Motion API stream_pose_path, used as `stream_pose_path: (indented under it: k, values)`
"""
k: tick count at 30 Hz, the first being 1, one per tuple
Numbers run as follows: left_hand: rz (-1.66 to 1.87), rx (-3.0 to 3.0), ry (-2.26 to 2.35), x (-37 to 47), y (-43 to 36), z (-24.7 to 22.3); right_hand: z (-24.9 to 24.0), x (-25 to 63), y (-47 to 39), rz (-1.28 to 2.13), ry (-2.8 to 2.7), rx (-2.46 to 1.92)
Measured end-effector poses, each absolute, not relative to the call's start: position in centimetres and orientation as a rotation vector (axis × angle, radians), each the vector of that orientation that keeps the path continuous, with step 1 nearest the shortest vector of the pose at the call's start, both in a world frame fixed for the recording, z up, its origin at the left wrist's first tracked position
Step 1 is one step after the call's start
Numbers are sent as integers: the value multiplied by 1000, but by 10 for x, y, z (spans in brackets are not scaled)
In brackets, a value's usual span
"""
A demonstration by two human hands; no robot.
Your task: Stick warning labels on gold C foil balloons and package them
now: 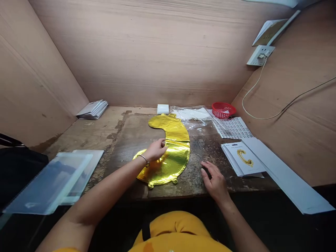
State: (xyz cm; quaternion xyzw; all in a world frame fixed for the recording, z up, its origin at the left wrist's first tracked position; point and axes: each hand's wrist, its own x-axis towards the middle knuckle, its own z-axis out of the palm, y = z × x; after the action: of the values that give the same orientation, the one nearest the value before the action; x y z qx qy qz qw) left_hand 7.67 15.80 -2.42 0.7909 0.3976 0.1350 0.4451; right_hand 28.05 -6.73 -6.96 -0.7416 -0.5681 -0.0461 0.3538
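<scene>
A flat gold foil balloon, shaped like a letter C, lies on the dark table in front of me, with a crease across its middle. My left hand, a bracelet on its wrist, is on the balloon at the inner edge by this crease. Its fingers are bent and closed together there, and the fingertips are partly hidden. To the right of the balloon, my right hand rests at the table's front edge. Its fingers are somewhat apart and hold nothing.
Printed cards and long white card strips lie at right. Behind them are a label sheet, a red basket and clear plastic bags. Clear plastic sleeves and a paper stack are at left. Wooden panels enclose the table.
</scene>
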Motion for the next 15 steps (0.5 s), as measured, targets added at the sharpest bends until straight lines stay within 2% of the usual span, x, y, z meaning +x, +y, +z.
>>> stream_pose_path:
  k: [15]
  values:
    - [404,1463,984,80,173,-28,-61,286,-62,-29,-1329,-1971]
